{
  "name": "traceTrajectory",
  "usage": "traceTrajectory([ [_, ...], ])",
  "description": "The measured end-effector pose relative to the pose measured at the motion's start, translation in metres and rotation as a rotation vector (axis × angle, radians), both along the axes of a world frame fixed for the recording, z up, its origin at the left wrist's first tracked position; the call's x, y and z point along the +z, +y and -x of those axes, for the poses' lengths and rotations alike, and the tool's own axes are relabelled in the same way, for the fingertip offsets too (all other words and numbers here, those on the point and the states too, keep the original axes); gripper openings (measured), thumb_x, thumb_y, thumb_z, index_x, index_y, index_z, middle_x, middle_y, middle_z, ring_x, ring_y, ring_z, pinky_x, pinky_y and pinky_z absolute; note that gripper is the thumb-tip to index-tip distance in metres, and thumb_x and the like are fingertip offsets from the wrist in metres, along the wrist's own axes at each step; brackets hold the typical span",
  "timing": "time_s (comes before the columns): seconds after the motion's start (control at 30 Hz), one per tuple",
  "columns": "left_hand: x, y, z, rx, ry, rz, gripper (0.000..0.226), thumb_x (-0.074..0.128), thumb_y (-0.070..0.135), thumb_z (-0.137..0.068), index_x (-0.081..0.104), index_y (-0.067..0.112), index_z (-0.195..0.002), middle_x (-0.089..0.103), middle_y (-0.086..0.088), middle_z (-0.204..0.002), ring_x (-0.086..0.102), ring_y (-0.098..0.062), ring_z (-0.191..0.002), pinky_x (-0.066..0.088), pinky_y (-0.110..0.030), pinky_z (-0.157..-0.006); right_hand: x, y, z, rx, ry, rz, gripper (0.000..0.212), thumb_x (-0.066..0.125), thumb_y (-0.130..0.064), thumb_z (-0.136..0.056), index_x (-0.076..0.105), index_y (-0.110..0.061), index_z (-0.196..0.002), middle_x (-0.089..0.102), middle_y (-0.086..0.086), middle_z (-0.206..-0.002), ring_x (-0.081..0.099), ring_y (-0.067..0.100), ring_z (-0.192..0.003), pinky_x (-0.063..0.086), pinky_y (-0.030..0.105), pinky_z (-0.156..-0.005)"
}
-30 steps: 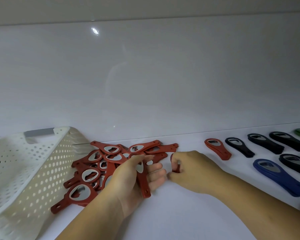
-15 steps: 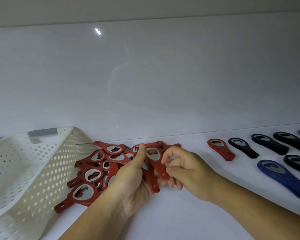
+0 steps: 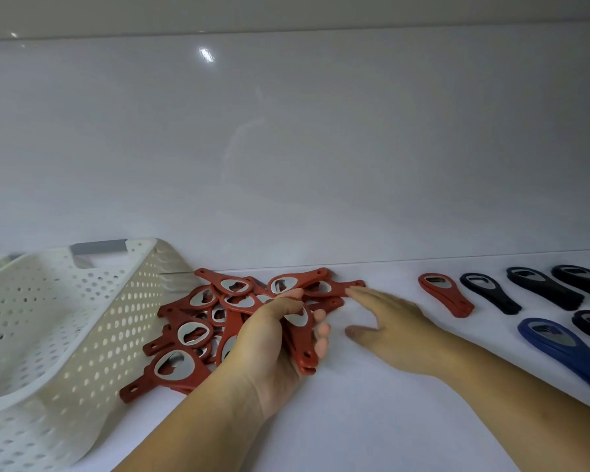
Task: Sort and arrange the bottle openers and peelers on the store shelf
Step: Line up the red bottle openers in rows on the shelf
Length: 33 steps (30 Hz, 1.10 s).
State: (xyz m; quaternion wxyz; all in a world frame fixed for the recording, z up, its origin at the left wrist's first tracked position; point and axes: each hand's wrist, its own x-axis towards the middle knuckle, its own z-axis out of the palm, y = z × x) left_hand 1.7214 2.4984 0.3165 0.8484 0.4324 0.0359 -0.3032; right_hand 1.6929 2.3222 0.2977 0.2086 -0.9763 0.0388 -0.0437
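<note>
Left hand (image 3: 269,338) gripping red openers, right hand (image 3: 392,328) spread loose

My left hand's curled round a small stack of red bottle openers (image 3: 302,342) at the near right side of the red opener pile (image 3: 198,332), and the right's fingertips sit at the pile's right edge. White basket (image 3: 65,318) just left of the pile. A lone red opener (image 3: 445,299), black ones (image 3: 489,297) and a blue one (image 3: 559,349) lie well right of it on the shelf (image 3: 355,420).

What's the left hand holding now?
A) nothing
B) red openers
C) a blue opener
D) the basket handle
B: the left hand has its fingers curled round a few stacked red openers.
</note>
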Motion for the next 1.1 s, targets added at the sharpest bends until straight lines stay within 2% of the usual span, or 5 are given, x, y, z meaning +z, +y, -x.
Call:
traceTrajectory([
  [0.37,-0.002,-0.004,0.0,0.026,0.0,-0.023,0.016,0.051,0.009,-0.094,0.061,0.002,-0.105,0.068,-0.024,-0.081,0.068,-0.035,-0.064,0.059,-0.04,-0.054,-0.007,-0.01,-0.006,-0.212,-0.231,-0.104,0.01,0.067,-0.026,-0.086,0.068,-0.024,-0.096,0.061,-0.011,-0.09,0.053,0.004,-0.076,0.039,0.013,-0.061],
  [0.57,-0.004,-0.006,-0.001,0.013,-0.039,0.015,0.021,0.046,0.018,-0.097,0.061,0.002,-0.097,0.068,-0.028,-0.1,0.069,-0.039,-0.088,0.057,-0.043,-0.073,0.004,-0.008,-0.006,-0.315,-0.4,-0.371,0.02,0.052,-0.019,-0.094,0.064,-0.014,-0.078,0.065,0.004,-0.072,0.06,0.025,-0.071,0.044,0.028,-0.06],
  [0.77,-0.009,-0.007,-0.006,0.017,-0.139,-0.004,0.045,0.049,0.038,-0.094,0.06,-0.004,-0.109,0.07,-0.025,-0.092,0.07,-0.034,-0.081,0.057,-0.035,-0.06,0.014,0.03,0.015,0.102,-0.414,-0.602,0.029,0.063,-0.013,-0.087,0.065,-0.033,-0.067,0.066,-0.017,-0.066,0.058,0.004,-0.063,0.045,0.018,-0.061],
  [0.93,-0.01,-0.003,-0.011,-0.013,-0.181,-0.015,0.055,0.056,0.037,-0.091,0.047,0.002,-0.131,0.064,-0.022,-0.118,0.063,-0.034,-0.11,0.051,-0.044,-0.093,0.007,0.03,0.015,0.269,-0.396,-0.478,0.022,0.067,-0.014,-0.084,0.071,-0.031,-0.071,0.066,-0.008,-0.08,0.06,0.01,-0.075,0.045,0.016,-0.066],
  [1.1,-0.01,-0.007,0.0,0.042,-0.236,-0.021,0.04,0.059,0.004,-0.088,0.049,0.013,-0.126,0.063,-0.011,-0.069,0.059,-0.021,-0.054,0.05,-0.029,-0.055,0.003,0.032,0.014,0.282,-0.388,-0.477,0.017,0.064,-0.025,-0.077,0.069,-0.037,-0.067,0.065,-0.014,-0.074,0.06,0.006,-0.068,0.046,0.018,-0.064],
])
